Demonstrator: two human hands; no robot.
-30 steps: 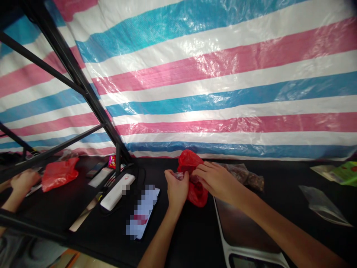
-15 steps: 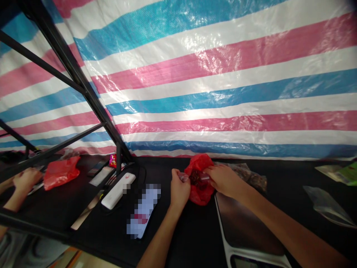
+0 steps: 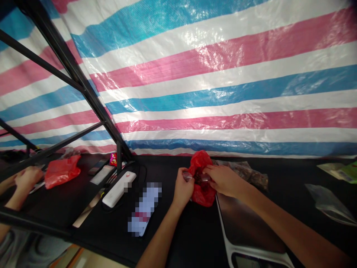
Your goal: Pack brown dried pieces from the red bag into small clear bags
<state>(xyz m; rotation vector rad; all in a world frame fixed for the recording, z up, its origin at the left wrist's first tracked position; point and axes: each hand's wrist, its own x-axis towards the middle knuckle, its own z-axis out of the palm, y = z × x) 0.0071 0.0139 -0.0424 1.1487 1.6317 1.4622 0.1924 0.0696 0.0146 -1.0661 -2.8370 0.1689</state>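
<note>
My left hand and my right hand meet over a crumpled red plastic bag on the black table. Between my fingertips a small clear plastic bag is pinched at both sides, and dark lumpy contents show in the middle. The hands partly hide these contents, so I cannot tell what they are. Just behind my right hand lies a clear bag of dark brown pieces.
A flat weighing scale sits below my right forearm. A white power strip and a blurred-out phone-like item lie to the left. Farther left, a co-worker's hand is near another red bag, beyond a black metal frame. A clear bag lies right, before a striped tarp.
My left hand has moved right, closer to my right hand, and both now sit closer over the red bag. The camera view has tilted slightly.
</note>
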